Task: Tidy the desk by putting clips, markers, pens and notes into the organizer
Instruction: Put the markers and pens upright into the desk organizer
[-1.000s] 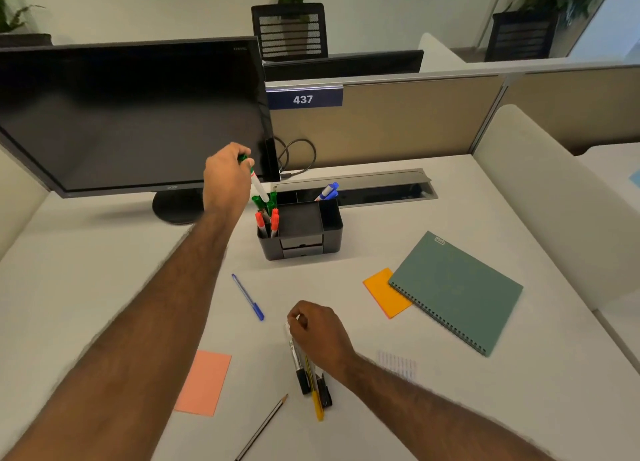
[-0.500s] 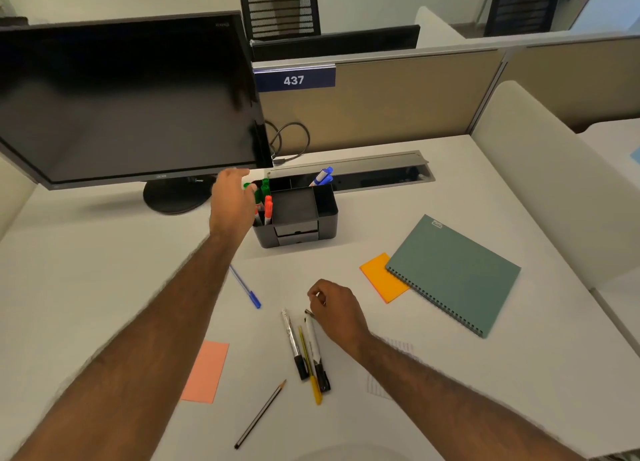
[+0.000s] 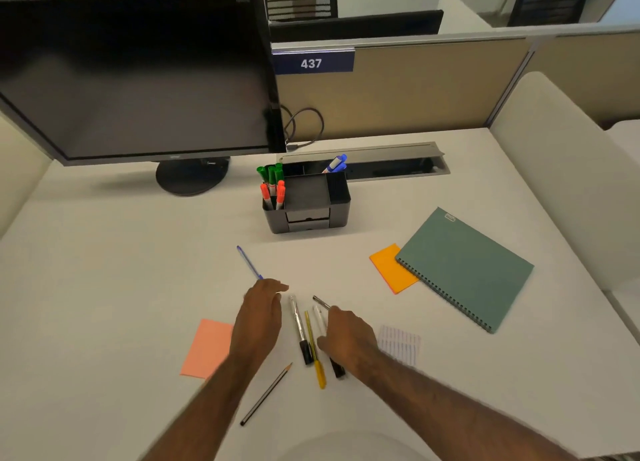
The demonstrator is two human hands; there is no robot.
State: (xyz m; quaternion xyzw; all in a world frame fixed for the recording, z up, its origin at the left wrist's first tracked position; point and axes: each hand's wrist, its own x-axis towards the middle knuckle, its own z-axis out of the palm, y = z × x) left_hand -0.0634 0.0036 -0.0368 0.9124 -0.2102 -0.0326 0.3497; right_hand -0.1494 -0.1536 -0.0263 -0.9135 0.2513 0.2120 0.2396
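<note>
The black organizer (image 3: pixel 306 215) stands mid-desk with green markers (image 3: pixel 270 173), orange markers (image 3: pixel 273 194) and a blue marker (image 3: pixel 336 163) upright in it. My left hand (image 3: pixel 261 313) hovers open and empty, palm down, over the near end of a blue pen (image 3: pixel 247 261), just left of a black-capped marker (image 3: pixel 298 325). A yellow pen (image 3: pixel 316 353) and a white marker (image 3: pixel 320 318) lie beside that. My right hand (image 3: pixel 346 339) covers the white marker, fingers curled on a thin dark pen (image 3: pixel 321 302) whose tip sticks out.
A pencil (image 3: pixel 266 393) and a pink note (image 3: pixel 207 348) lie near left, a white lined note (image 3: pixel 400 344) near right. An orange note (image 3: pixel 391 268) is tucked under a green spiral notebook (image 3: pixel 464 266). A monitor (image 3: pixel 138 76) stands behind the organizer.
My left hand let go of the green marker in the organizer and came back down to the desk beside the loose markers. My right hand stayed over the pens.
</note>
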